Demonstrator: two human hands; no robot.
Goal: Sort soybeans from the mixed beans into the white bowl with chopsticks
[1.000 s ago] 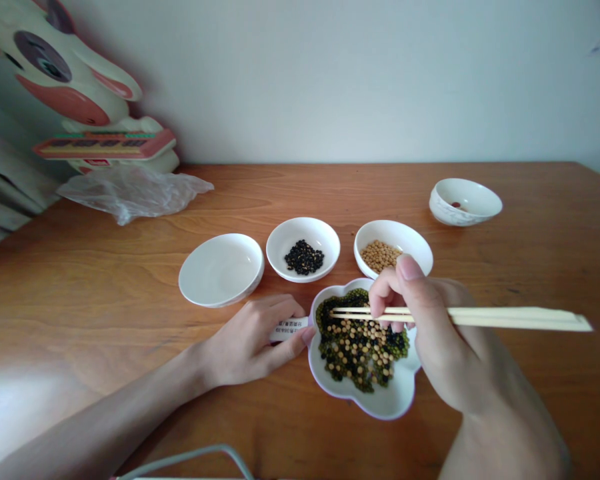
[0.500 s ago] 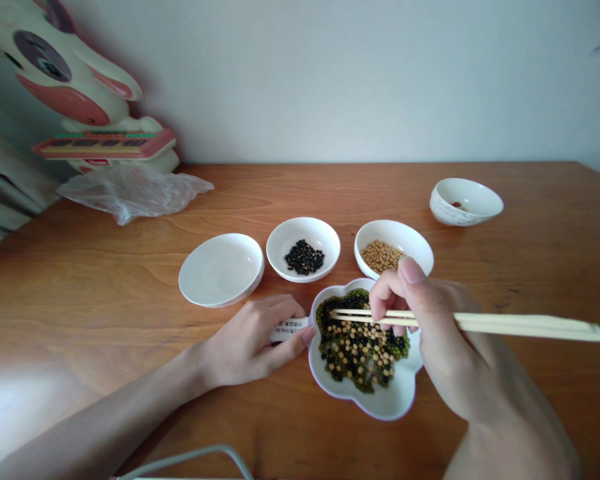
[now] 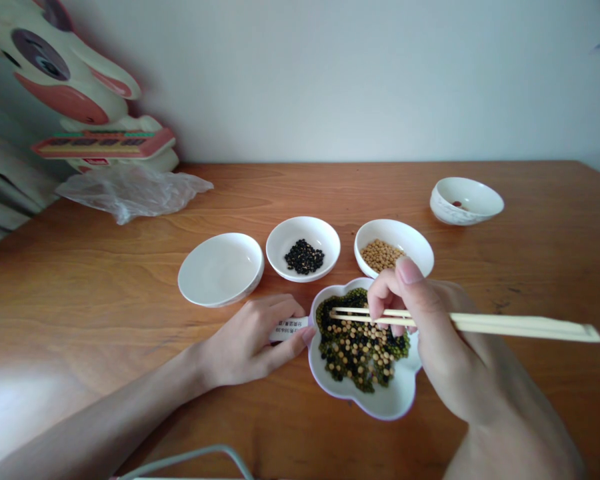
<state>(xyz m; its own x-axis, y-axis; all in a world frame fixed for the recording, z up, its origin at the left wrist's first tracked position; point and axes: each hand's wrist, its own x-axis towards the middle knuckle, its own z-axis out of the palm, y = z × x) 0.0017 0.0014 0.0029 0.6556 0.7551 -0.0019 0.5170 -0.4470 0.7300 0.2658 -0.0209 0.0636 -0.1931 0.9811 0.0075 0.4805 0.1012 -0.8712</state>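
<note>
Head view: our right hand pinches chopsticks, tips over the mixed beans in the flower dish at the table's near edge. Our left hand, fingers curled on a paper slip, rests against the dish's left rim. Beyond stand three bowls: empty, black beans, soybeans.

Wooden chopsticks level, tips over flower-shaped dish of mixed beans
</note>
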